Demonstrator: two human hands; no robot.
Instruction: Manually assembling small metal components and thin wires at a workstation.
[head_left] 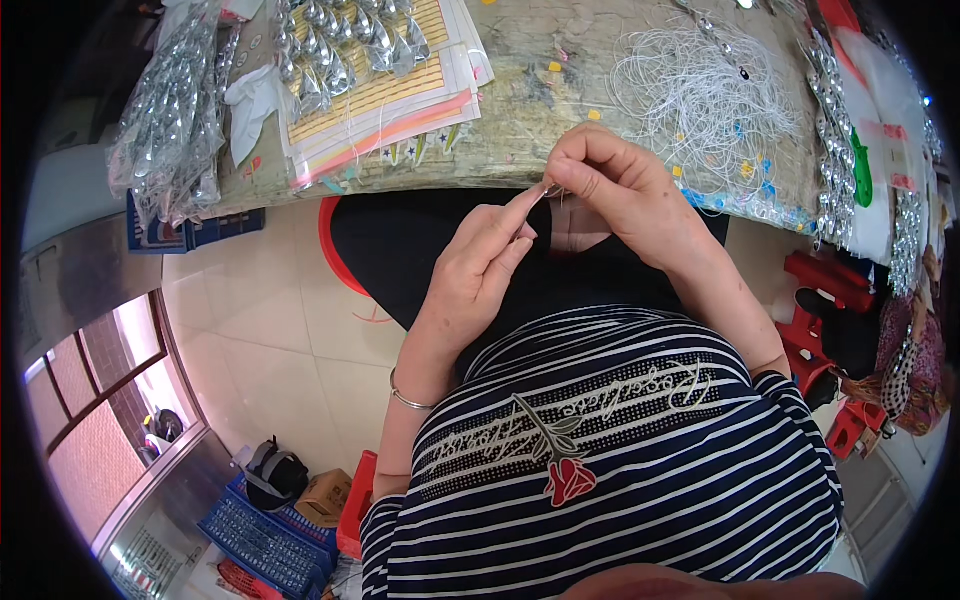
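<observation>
My left hand [478, 262] and my right hand [625, 195] meet above my lap, just off the near edge of the table. Thumb and forefinger of the right hand are pinched together at the left fingertips. Something tiny and thin [553, 191] shows between the two hands, too small to name. The left fingers are pressed together and lie against it. Beyond the right hand, a loose tangle of white string [700, 105] spreads over the worn tabletop [540, 110]. Silver twisted ornaments [340, 50] lie in rows on a yellow woven-pattern sheet [430, 95].
A clear bag of silver ornaments [175, 130] hangs over the table's left edge, beside a crumpled white tissue [252, 110]. More silver strands [832, 140] and a green tool-like piece [861, 170] are at the right. Blue crates [265, 540] and a cardboard box [325, 497] stand on the floor.
</observation>
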